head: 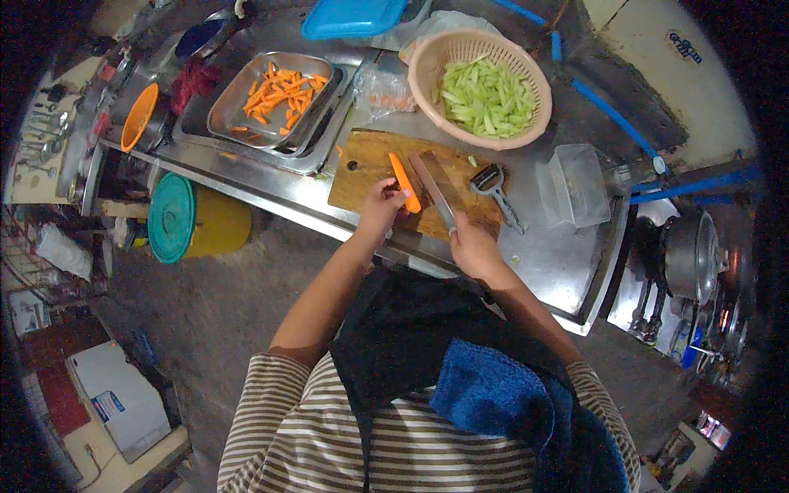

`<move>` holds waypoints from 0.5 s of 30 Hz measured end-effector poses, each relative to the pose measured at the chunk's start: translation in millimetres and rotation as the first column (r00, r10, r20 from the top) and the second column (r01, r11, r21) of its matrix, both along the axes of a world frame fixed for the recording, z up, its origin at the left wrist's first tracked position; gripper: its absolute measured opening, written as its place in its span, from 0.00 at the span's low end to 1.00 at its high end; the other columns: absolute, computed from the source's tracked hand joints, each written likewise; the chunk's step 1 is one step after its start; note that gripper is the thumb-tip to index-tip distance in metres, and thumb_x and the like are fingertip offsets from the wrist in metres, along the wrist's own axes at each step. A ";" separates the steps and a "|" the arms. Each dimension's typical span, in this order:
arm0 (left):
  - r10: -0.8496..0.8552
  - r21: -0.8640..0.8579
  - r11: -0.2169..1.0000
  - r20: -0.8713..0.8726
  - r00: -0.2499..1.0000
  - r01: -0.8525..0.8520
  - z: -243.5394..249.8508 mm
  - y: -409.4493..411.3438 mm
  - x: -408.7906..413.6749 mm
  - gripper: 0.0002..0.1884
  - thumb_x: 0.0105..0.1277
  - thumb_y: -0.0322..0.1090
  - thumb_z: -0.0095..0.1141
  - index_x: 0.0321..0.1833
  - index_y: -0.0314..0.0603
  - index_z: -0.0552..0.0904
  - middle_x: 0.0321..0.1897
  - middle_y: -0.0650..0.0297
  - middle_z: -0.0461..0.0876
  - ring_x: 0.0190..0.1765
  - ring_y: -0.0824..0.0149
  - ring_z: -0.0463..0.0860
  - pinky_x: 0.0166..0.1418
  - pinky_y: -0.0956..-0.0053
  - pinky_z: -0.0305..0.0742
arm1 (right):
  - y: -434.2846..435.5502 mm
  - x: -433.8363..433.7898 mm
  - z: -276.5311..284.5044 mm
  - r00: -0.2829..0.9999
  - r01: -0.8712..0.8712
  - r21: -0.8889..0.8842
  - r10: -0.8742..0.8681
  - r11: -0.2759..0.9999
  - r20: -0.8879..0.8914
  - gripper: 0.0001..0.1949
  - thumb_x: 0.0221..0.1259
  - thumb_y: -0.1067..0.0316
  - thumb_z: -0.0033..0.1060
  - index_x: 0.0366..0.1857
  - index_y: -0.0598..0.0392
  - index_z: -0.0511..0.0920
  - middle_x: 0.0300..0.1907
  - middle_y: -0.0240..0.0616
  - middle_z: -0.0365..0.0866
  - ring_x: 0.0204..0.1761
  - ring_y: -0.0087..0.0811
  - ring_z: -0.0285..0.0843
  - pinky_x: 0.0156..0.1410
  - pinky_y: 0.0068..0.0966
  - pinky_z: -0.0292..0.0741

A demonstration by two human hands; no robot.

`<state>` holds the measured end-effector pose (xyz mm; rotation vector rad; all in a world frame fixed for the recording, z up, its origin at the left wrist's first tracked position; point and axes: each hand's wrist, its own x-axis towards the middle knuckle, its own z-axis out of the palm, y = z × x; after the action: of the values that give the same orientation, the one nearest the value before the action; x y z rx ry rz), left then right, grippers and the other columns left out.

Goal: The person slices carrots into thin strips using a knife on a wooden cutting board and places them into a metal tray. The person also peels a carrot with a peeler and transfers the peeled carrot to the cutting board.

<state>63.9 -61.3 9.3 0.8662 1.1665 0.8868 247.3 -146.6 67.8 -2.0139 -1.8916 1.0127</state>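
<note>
On a wooden cutting board [360, 185] lies a long piece of peeled carrot [404, 183], its lower end between the fingers of my left hand [383, 206]. My right hand [476, 246] grips the handle of a kitchen knife [433, 185], whose broad blade rests over the board just right of the carrot. A Y-shaped peeler [499, 194] lies at the board's right edge. Cut carrot sticks [280, 98] are in a steel tray [225, 117] at the upper left. Pale green vegetable sticks [487, 101] fill a pink plastic colander [421, 92] behind the board.
A clear plastic container [576, 185] stands right of the peeler, and a plastic bag [383, 92] lies behind the board. A blue lid [351, 15] is at the back. Beyond the steel counter's right end, a lidded pot [693, 256] sits on a stove. A teal-lidded yellow bin [225, 225] stands below left.
</note>
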 end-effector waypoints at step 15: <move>-0.006 -0.100 0.994 0.258 0.966 0.033 -7.8 -6.7 12.2 0.22 0.61 0.28 0.58 0.58 0.37 0.71 0.39 0.61 0.78 0.40 0.69 0.80 0.41 0.76 0.78 | 9.3 -16.2 21.9 0.996 -0.087 0.014 0.087 0.996 0.015 0.33 0.63 0.70 0.41 0.72 0.44 0.43 0.24 0.57 0.77 0.27 0.56 0.76 0.37 0.49 0.70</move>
<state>76.1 -68.0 1.5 0.6549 0.9665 0.8863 231.2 -137.3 89.7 -1.9515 -2.0040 1.0048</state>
